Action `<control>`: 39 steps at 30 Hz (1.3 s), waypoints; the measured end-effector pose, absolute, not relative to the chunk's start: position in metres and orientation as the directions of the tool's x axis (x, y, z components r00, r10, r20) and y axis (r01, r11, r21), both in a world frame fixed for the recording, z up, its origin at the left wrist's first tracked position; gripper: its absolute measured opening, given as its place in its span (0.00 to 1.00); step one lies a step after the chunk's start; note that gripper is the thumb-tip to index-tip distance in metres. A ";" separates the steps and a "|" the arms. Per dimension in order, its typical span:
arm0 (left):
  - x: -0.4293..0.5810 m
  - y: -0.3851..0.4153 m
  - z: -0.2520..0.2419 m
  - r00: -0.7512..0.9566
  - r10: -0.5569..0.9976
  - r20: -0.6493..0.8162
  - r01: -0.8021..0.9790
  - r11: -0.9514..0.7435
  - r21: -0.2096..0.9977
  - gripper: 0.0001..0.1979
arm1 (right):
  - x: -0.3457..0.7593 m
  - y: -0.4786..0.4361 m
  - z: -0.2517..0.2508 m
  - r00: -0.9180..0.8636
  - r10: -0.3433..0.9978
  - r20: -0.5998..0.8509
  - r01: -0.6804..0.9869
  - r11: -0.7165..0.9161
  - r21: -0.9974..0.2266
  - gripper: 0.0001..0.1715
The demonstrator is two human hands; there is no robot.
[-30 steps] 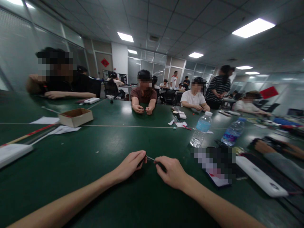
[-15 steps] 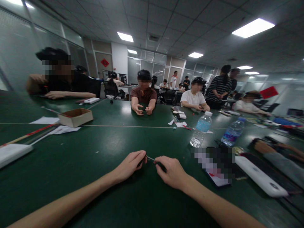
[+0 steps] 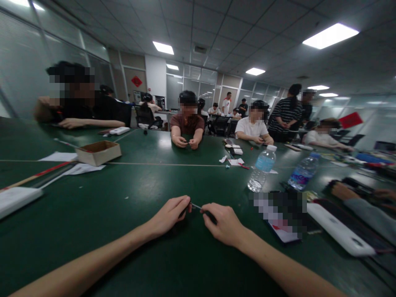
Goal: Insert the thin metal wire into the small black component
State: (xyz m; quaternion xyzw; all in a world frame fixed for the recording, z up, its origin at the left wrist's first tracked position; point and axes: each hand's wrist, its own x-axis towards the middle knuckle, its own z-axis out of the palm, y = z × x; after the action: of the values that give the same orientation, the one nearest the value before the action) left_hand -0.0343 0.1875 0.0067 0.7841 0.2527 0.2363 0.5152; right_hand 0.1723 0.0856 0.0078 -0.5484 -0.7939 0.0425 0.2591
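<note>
Above the middle of the green table [image 3: 139,255], my two hands are close together. My right hand [image 3: 224,225] is closed round the dark handle of what looks like a small screwdriver [image 3: 196,206], its thin metal shaft pointing left. The fingers of my left hand [image 3: 170,214] pinch a small dark object [image 3: 183,213] mostly covered by them. Its kind I cannot make out. The shaft's tip reaches this object at my left fingertips; whether it sits inside it is too small to tell.
Two water bottles, one clear [image 3: 262,169] and one with a purple label [image 3: 305,171], stand at the right. Nearby lie a booklet [image 3: 286,235] and a white device [image 3: 340,229]. An open cardboard box [image 3: 99,154] is at the left. A co-worker's sleeve [image 3: 368,212] shows far right.
My hands and the thin shaft stay in place. Across the table, a co-worker's hand has closed more, and the co-worker's hand at far right has shifted slightly.
</note>
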 end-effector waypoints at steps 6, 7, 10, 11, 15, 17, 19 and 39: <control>-0.034 0.186 0.008 0.759 0.641 0.114 0.161 -0.354 0.921 0.26 | 0.172 0.086 0.007 -0.262 0.888 0.377 0.854 0.395 -0.338 0.13; -0.034 0.186 0.008 0.759 0.642 0.111 0.163 -0.352 0.921 0.26 | 0.172 0.086 0.007 -0.261 0.888 0.378 0.855 0.395 -0.338 0.13; -0.035 0.187 0.008 0.761 0.639 0.111 0.156 -0.347 0.925 0.25 | 0.172 0.086 0.007 -0.261 0.889 0.377 0.855 0.394 -0.338 0.12; -0.035 0.187 0.008 0.763 0.637 0.114 0.152 -0.348 0.925 0.25 | 0.172 0.086 0.007 -0.262 0.889 0.376 0.855 0.394 -0.337 0.12; -0.035 0.188 0.006 0.765 0.634 0.116 0.149 -0.349 0.925 0.25 | 0.172 0.086 0.008 -0.260 0.890 0.374 0.858 0.390 -0.333 0.12; -0.035 0.187 0.006 0.765 0.634 0.115 0.148 -0.346 0.926 0.25 | 0.172 0.086 0.008 -0.263 0.892 0.369 0.858 0.391 -0.334 0.12; -0.036 0.187 0.007 0.767 0.631 0.114 0.145 -0.345 0.927 0.25 | 0.172 0.086 0.008 -0.264 0.892 0.367 0.857 0.391 -0.336 0.12; -0.035 0.187 0.006 0.767 0.629 0.127 0.133 -0.349 0.928 0.24 | 0.173 0.087 0.006 -0.262 0.893 0.365 0.854 0.390 -0.343 0.12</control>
State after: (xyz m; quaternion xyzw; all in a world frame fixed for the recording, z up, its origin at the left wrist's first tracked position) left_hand -0.0347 0.1866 0.0058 0.7854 0.2426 0.2401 0.5164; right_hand 0.1730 0.0871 0.0058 -0.5508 -0.7934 0.0381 0.2564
